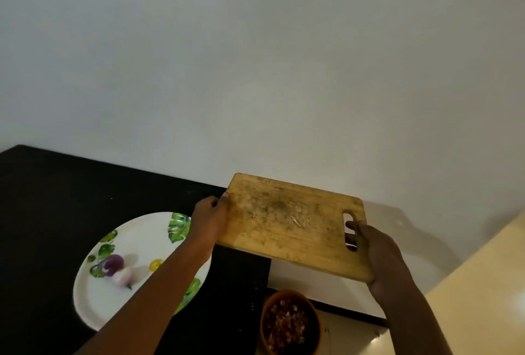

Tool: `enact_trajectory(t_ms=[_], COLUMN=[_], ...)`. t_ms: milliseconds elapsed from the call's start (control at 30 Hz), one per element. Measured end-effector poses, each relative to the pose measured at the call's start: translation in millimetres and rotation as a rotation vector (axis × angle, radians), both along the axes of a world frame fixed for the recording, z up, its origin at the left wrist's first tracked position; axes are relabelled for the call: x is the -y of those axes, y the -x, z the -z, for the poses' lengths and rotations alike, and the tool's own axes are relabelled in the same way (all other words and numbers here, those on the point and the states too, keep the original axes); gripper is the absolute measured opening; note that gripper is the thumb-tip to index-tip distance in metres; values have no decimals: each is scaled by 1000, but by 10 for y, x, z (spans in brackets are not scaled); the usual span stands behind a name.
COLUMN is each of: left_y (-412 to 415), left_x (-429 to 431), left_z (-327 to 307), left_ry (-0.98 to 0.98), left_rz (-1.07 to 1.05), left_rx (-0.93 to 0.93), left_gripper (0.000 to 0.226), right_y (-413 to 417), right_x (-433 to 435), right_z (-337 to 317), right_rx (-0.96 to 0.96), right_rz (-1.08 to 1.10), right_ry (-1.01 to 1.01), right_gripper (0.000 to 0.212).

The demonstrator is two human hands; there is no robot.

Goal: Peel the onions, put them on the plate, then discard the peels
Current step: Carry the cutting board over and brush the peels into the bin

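The dark worktop (pixel 42 198) lies under your left grip (pixel 208 219), which pinches one edge of the wooden board (pixel 284 221); your right grip (pixel 377 255) curls round its slotted end. The plate (pixel 136 229) sits below the left grip, a pot (pixel 264 315) of peels (pixel 287 323) low between both grips, two onions (pixel 118 268) on the plate.

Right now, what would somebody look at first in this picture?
The wooden cutting board in the middle, held up by the left hand at one edge and the right hand at its handle slot. Lower left, two peeled onions lie on a white leafy plate; at the bottom sits a brown pot of reddish scraps.
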State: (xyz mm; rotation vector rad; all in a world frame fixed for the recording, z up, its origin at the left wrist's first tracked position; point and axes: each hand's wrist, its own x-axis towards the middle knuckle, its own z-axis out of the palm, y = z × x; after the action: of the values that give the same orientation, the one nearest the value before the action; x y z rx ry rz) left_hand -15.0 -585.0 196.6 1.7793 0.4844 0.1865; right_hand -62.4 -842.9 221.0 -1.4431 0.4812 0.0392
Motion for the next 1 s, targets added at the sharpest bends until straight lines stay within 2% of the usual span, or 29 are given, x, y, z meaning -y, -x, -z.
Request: enact_trajectory(t_ms=[333, 533, 1000], left_y=[152, -52, -639], left_x=[-557, -1105, -3482], left_z=[35, 66, 273], left_ry=[-30, -40, -6], left_rz=[-100, -98, -68], left_rx=[-27, -19, -28], left_gripper=[34, 37, 33], right_y=[-149, -336, -950], right_x=[-527, -1068, -3483], right_z=[23, 121, 427], right_rx=[-26, -52, -95], right_rz=[-88, -82, 5], right_ry=[10, 13, 23], right_gripper=[25, 26, 23])
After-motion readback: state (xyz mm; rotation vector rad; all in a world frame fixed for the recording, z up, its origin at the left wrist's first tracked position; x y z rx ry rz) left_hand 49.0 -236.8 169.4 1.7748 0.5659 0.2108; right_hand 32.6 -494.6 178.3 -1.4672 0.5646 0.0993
